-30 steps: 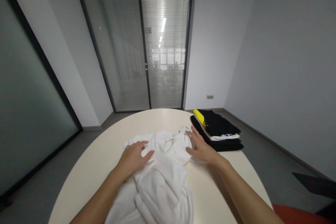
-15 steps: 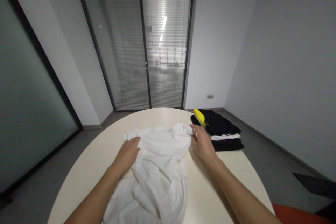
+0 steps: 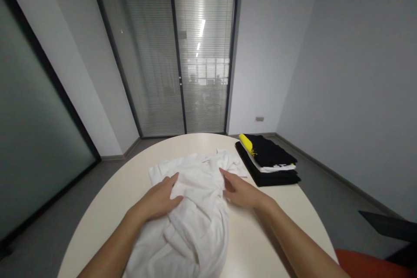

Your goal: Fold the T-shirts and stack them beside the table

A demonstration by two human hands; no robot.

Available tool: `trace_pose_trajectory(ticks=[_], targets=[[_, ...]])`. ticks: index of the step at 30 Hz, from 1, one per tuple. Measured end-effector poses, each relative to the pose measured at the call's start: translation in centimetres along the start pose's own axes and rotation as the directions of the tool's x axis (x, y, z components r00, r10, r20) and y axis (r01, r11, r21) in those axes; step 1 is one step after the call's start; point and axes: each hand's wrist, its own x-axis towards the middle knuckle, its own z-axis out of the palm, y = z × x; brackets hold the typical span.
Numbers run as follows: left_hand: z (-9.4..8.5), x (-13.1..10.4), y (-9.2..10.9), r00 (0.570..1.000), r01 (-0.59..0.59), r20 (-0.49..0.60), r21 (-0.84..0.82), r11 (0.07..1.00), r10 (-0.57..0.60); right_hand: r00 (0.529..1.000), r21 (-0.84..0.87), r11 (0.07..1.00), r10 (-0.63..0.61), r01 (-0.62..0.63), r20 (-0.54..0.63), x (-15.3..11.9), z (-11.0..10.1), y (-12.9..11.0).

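A rumpled white shirt lies across the middle of the table, wrinkled and running out of view at the bottom edge. What looks like a sleeve spreads out at its far right corner. On the shirt's left side rests my left hand, its thumb and fingers spread apart over the cloth. My right hand is at the right side, just below that sleeve, with the index finger stretched onto the fabric and the thumb apart from it. The other fingers of the right hand are partly hidden underneath.
A stack of folded clothes, black and white with a yellow piece, sits at the right edge of the round cream table. Beyond the table is a glass door with blinds. A red-orange chair shows at lower right.
My right hand has let go of the shirt's far right corner and moved left and nearer. The sleeve there now lies spread out. My left hand has shifted slightly nearer, its thumb spread.
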Motion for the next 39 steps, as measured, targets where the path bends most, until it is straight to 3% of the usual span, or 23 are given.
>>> trace_pose_trajectory(ticks=[4,10,13,16,19,21,24,26,28,31,34,37,39], targets=[[0.3,0.4,-0.9,0.988,-0.094,0.097,-0.215,0.972,0.117,0.992,0.007,1.000,-0.027,0.027,0.122,-0.1,0.7,-0.6],[1.5,1.1,-0.6,0.982,-0.179,-0.005,-0.323,0.929,0.188,0.982,-0.240,0.952,0.188,-0.188,-0.020,0.6,1.5,-2.0],[1.7,1.9,-1.2,0.977,-0.209,-0.112,-0.304,0.929,0.182,0.968,-0.285,0.925,0.241,-0.251,-0.071,0.8,1.5,-1.9],[1.2,2.9,-3.4,0.954,-0.184,-0.278,-0.251,0.950,0.111,0.927,-0.295,0.882,0.317,-0.366,-0.203,0.9,0.6,-1.0],[0.3,3.5,-5.9,0.879,-0.049,-0.475,-0.186,0.981,-0.046,0.868,-0.241,0.871,0.322,-0.428,-0.378,1.0,-0.5,0.0],[-0.3,3.5,-6.8,0.826,0.041,-0.548,-0.173,0.984,-0.131,0.844,-0.177,0.895,0.299,-0.410,-0.445,1.1,-0.8,0.5],[-1.3,2.8,-6.0,0.830,0.223,-0.499,-0.115,0.968,-0.250,0.849,-0.112,0.911,0.317,-0.396,-0.422,1.3,-0.6,0.8],[-1.9,2.2,-4.1,0.861,0.365,-0.368,-0.030,0.931,-0.350,0.852,-0.141,0.886,0.364,-0.441,-0.376,1.2,-0.5,0.6],[-2.1,1.6,-1.9,0.891,0.411,-0.233,0.043,0.911,-0.390,0.838,-0.205,0.835,0.429,-0.510,-0.336,1.1,-0.6,0.2],[-1.6,1.0,0.6,0.938,0.343,-0.101,0.106,0.933,-0.333,0.816,-0.270,0.774,0.509,-0.573,-0.273,0.8,-0.6,-0.5],[-0.3,0.8,1.2,0.988,0.152,-0.046,0.043,0.987,-0.150,0.853,-0.244,0.818,0.489,-0.521,-0.184,0.6,-0.3,-0.7],[0.4,1.5,0.2,0.993,0.017,-0.112,-0.153,0.988,-0.034,0.904,-0.130,0.897,0.406,-0.422,-0.130,0.7,0.0,-0.5],[0.1,2.3,-1.2,0.964,0.036,-0.243,-0.264,0.964,-0.103,0.909,-0.029,0.921,0.379,-0.389,-0.173,0.9,0.0,-0.2]])
